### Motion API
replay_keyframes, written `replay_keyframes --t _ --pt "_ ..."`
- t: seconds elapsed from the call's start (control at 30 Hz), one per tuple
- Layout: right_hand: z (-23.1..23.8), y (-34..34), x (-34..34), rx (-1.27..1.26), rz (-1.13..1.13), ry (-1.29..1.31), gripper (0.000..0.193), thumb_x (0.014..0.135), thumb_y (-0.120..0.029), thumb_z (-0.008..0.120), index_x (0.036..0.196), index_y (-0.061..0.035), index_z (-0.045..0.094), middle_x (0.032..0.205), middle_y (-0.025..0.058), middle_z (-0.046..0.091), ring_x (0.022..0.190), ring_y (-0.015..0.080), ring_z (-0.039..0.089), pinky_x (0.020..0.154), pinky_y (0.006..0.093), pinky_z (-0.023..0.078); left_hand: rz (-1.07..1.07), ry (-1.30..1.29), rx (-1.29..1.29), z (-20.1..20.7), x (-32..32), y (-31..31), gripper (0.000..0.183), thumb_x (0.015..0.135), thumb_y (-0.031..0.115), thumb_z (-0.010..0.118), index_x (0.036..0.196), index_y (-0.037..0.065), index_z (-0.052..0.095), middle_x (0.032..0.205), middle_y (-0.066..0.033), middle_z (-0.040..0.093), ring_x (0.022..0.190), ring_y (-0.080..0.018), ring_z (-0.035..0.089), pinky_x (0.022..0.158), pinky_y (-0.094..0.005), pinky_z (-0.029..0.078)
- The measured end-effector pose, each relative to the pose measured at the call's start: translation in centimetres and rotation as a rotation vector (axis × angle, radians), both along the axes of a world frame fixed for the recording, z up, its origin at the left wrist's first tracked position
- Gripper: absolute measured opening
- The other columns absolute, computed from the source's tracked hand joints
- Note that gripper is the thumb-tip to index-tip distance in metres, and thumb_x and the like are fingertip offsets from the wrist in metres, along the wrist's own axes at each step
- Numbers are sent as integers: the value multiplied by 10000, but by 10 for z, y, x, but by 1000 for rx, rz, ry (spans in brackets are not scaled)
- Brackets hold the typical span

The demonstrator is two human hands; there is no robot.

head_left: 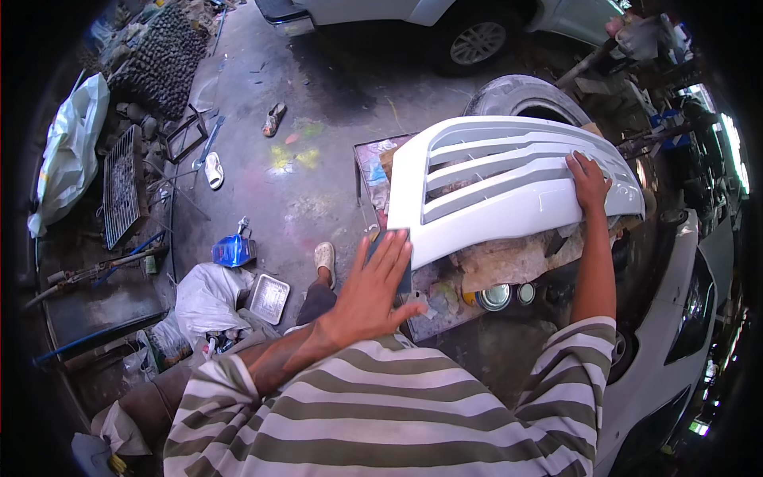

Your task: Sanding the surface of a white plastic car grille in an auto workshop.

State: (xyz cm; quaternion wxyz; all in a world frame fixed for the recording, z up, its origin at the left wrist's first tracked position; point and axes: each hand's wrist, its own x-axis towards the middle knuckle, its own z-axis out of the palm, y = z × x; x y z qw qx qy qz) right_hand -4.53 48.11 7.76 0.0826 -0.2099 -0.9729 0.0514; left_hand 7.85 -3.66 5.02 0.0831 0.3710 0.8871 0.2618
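Note:
A white car grille panel (509, 195) with grey-edged slots lies across a low support in front of me. My left hand (373, 278) lies flat with its fingers stretched together, pressing a dark grey sheet of sandpaper (404, 274) against the panel's near left corner. The thumb points to the right, away from the fingers. On the right part of the panel, my right hand (589, 181) holds its slats with bent fingers. Part of the sheet is hidden under my left palm.
A tire (524, 99) lies behind the panel. Paint cans (494, 297) stand below its near edge. To the left are a blue container (234, 250), a foil tray (269, 299) and a white sack (211, 298). A parked vehicle (373, 11) stands beyond.

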Motion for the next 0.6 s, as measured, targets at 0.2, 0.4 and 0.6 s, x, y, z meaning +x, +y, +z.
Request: replay_keyframes --t 0.2,0.4,0.6 --pt "4 -5 -1 16 -19 -3 636 893 -668 552 1324 -215 668 1440 149 563 1407 349 440 1143 706 47 66 46 -14 5 -39 32 956 955 636 491 1546 -71 235 1619 -273 217 1513 -410 209 1216 -591 89" --pt "5 -12 -3 5 -13 18 628 890 -659 562 1321 -215 670 1423 150 577 1409 342 439 1142 713 43 96 37 -22 1 -39 32 904 978 601 479 1523 -91 279 1597 -286 263 1506 -413 228 1215 -591 92" --pt "3 -5 1 14 -24 20 628 885 -657 568 1319 -215 671 1426 151 573 1410 342 437 1145 714 36 92 45 -41 9 -25 27 872 998 573 458 1512 -110 284 1593 -294 265 1496 -413 255 1214 -588 100"
